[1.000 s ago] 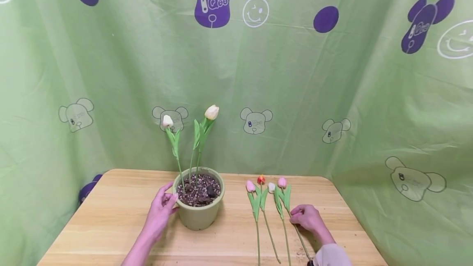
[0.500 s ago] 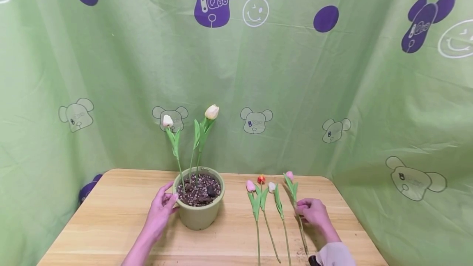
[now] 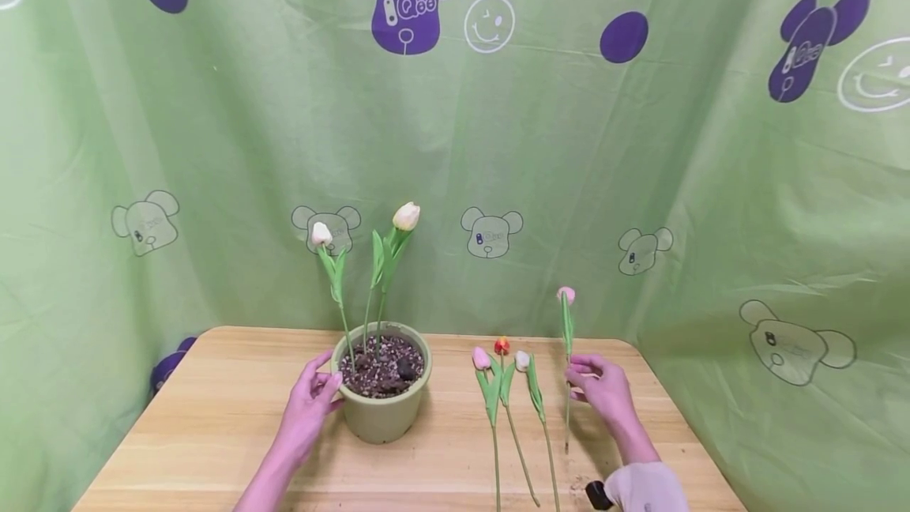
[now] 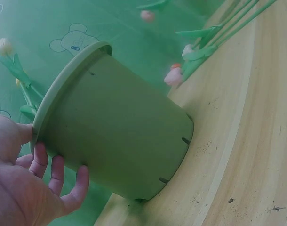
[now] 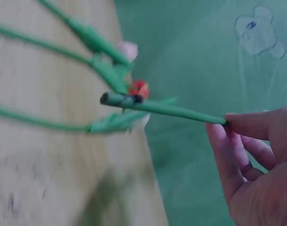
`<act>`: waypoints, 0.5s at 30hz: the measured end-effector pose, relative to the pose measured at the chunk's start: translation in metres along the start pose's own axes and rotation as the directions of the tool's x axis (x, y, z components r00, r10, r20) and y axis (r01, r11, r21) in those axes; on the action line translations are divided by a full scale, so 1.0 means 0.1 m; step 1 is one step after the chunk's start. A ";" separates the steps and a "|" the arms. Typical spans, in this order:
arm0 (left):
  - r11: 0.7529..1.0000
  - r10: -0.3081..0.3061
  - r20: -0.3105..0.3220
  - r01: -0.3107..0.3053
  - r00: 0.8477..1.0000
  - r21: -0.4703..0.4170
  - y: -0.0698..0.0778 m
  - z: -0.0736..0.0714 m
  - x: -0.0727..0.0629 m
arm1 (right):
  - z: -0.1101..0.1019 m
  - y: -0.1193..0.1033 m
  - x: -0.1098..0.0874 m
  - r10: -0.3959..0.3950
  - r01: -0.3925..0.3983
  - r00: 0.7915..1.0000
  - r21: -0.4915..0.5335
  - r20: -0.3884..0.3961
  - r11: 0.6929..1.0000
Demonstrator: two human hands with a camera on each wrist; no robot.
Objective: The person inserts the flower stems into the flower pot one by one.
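Note:
My left hand (image 3: 306,405) holds the rim of a green flower pot (image 3: 380,419) on its left side. In the left wrist view the thumb hooks over the rim, with the other fingers against the outer wall. Dark soil (image 3: 384,379) fills the pot, and two whitish tulips (image 3: 407,217) stand in it. To the right, my right hand (image 3: 604,392) pinches the stem of a pink tulip (image 3: 567,326), held upright. The right wrist view shows its stem (image 5: 181,112) between thumb and fingertips, the lower end pointing away from the hand.
Between pot and right hand lie a pink tulip (image 3: 481,359), a red-orange tulip (image 3: 502,346) and a white tulip (image 3: 522,361), stems toward me. Soil crumbs dot the wooden table (image 3: 235,409). A green patterned curtain (image 3: 569,141) hangs behind and at both sides.
My right hand has lifted the pink tulip off the table, turned it upright and moved slightly away from me. The left hand and pot have stayed in place.

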State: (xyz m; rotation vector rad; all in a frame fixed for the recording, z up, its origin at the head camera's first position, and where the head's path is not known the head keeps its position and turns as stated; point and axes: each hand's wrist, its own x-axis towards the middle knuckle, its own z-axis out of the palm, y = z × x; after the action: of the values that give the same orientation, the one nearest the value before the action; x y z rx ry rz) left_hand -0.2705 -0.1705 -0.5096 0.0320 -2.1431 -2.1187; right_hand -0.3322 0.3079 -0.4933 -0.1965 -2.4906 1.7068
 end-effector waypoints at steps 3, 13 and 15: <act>1.000 0.001 -0.004 -0.001 1.000 -0.004 0.00 0.00 0.00 | 0.09 -0.17 -0.03 -0.024 0.024 1.000 0.071 -0.010 0.997; 1.000 -0.001 -0.008 0.001 1.000 0.001 -0.01 0.00 0.00 | 0.57 -0.74 -0.10 -0.104 0.106 0.994 0.311 -0.024 0.944; 1.000 -0.001 -0.008 0.001 1.000 -0.001 -0.01 0.00 0.00 | 0.69 -0.85 -0.10 -0.123 0.126 0.992 0.359 -0.032 0.925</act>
State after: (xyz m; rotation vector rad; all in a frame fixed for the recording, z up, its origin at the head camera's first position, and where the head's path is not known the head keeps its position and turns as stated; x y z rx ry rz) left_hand -0.2703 -0.1708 -0.5103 0.0413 -2.1379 -2.1159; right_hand -0.3371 0.2122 -0.4391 -0.0102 -2.0792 2.0576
